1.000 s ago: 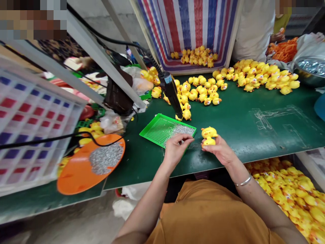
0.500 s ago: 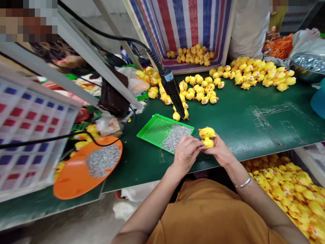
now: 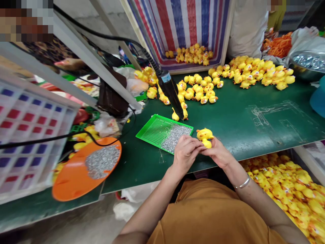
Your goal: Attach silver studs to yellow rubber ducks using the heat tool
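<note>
A yellow toy duck is held by my right hand, whose fingers are closed around its lower body just above the table's front edge. My left hand is closed in a pinch against the duck's lower left side; whatever lies between its fingertips is hidden. Just beyond my left hand, a green perforated tray carries a heap of small silvery metal pieces at its right end. A black pen-like tool on a cable hangs above the tray's far side, tip downward.
Loose ducks and a larger duck pile lie along the back of the green table. An orange dish with more silvery pieces stands at left. Many ducks fill a bin below right. A metal bowl stands far right.
The duck has turned a little in my right hand, so its head faces slightly differently. Both hands stay close together, nearly in the same place.
</note>
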